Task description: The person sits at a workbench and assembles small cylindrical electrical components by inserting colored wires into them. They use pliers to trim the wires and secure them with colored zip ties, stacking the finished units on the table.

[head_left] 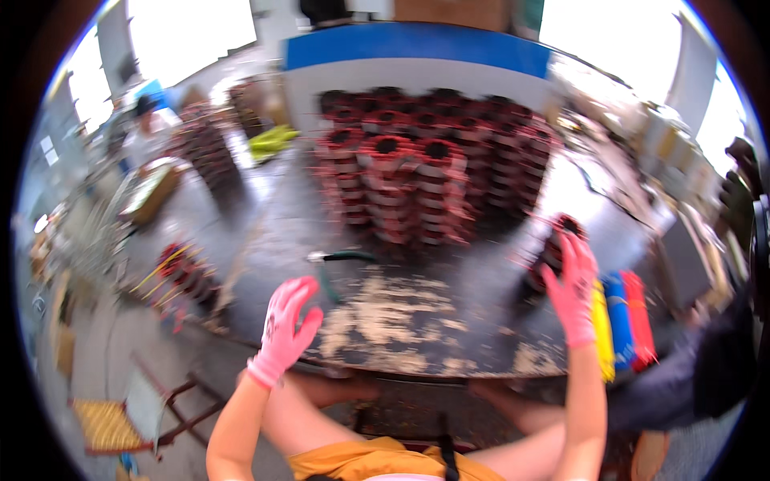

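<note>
Step in hand, best judged: a single stack (551,254) of dark, red-edged rings is being handled at the right of the desk (261,252), just left of the yellow bundle (601,333), with the blue bundle (618,317) and red bundle (638,317) beyond. It is stood apart from the cluster (417,188) of similar stacks at the back centre.

Right hand (574,290): laid over the stack's near right side, thumb apart from fingers. Whether it is clamped on or only rested there cannot be told; blur.
Left hand (281,330): nothing held, fingers spread, hung over the front left edge. Pink gloves (277,341) are worn on both.

Next move, as judged: if the stack is to be shifted, a firm wrap of the right hand is called for, and probably support from the left, so that the rings are kept aligned. Loose red strands at the sides could be snagged. The pliers (349,256) are left untouched in front of the cluster and should be kept clear of.

Writing: a dark mark is seen on the left glove's back, too blurred to be read. No lettering can be made out on the bundles or on the blue-banded board (417,50). No brand can be identified.
</note>
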`<state>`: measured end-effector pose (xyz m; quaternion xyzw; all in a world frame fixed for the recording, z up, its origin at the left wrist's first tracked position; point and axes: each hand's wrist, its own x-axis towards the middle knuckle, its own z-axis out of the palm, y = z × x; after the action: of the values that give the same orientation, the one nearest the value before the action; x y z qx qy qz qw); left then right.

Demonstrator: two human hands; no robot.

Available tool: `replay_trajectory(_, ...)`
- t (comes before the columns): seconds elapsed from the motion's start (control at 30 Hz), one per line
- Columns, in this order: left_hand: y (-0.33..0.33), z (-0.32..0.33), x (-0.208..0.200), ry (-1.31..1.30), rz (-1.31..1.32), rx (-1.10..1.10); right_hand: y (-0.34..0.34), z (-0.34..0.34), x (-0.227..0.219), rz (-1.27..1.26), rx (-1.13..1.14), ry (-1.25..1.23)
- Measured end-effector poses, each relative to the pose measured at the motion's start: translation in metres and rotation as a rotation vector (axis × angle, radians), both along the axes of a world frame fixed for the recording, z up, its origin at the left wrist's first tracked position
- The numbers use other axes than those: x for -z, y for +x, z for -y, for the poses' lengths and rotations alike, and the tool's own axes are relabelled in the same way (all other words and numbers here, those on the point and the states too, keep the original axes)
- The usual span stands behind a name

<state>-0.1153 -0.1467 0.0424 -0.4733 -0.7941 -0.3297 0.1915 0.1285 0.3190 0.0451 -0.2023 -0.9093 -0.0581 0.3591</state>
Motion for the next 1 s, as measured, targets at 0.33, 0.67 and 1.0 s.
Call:
replay_trajectory(0.33,0.083,-0.116,0.068,-0.020,0.135,0.285,0.005,-0.066,-0.030,0.212,0.069,-0.112)
replay_trajectory(0.67,0.078,-0.091,0.080,-0.006,0.107,0.185,-0.005,0.082,-0.036,0.080,-0.448,-0.080)
replay_trajectory(1.0,0.128,-0.125,0.069,0.029,0.084,0.373,-0.013,0.193,0.053,0.034,-0.408,-0.381)
